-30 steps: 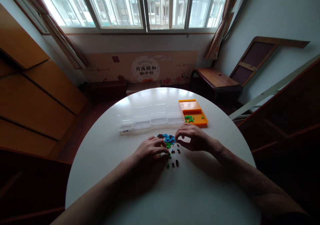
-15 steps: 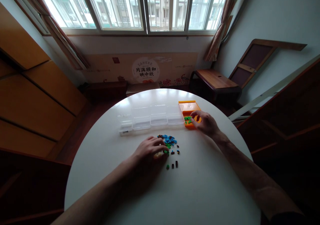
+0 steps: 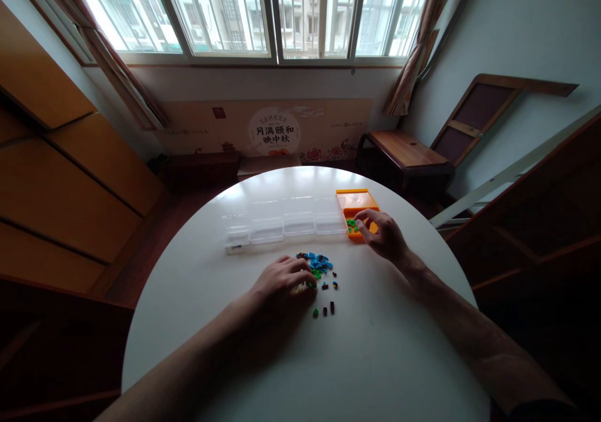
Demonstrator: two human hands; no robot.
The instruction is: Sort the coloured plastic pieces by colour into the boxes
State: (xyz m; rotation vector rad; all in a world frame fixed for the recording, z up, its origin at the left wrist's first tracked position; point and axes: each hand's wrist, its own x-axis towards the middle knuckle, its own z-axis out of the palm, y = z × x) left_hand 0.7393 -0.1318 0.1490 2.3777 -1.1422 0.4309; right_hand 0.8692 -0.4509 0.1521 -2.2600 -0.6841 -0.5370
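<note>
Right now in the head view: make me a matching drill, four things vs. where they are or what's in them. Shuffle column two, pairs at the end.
Column one:
1. Left hand
2. Right hand
3. Clear boxes
4. Orange box

Column two:
A. In a row across the table
B. Small green pieces lying inside
C. At the mixed loose pile
D. Partly over the orange box

Pairs: 1-C, 2-D, 3-A, 4-B

The table (image 3: 375,340) looks smooth and glossy — the orange box (image 3: 355,211) shiny plastic, the blocks (image 3: 320,262) plastic — the bench (image 3: 408,146) polished wood, the curtain (image 3: 124,84) cloth.
</note>
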